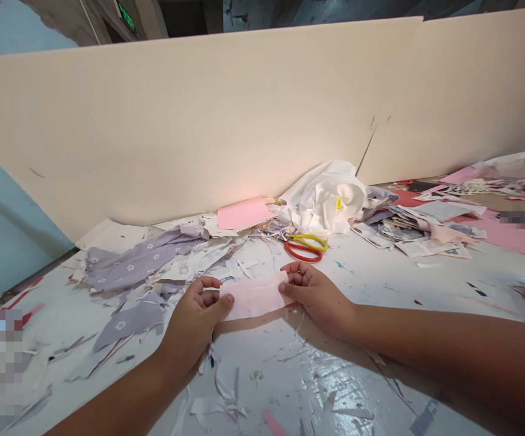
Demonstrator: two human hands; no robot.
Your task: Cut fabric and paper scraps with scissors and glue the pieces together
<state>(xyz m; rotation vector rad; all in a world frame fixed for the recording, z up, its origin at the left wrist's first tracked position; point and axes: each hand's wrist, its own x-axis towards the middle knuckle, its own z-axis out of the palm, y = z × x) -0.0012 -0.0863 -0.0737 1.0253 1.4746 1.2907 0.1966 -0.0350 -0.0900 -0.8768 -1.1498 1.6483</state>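
A small pale pink paper rectangle (255, 295) is held between both hands just above the white table (380, 284). My left hand (194, 324) pinches its left end, thumb on top and fingers curled behind. My right hand (316, 297) grips its right end with the fingers folded over the edge. Just beyond the paper lie scissors (305, 247) with one yellow and one red handle, untouched.
Paper scraps and lilac flowered offcuts (139, 260) litter the table's left half. A pink sheet (244, 213) and crumpled white paper (330, 197) lie against the tall beige board (226, 121). Printed sheets and more pink paper (511, 233) spread at the right.
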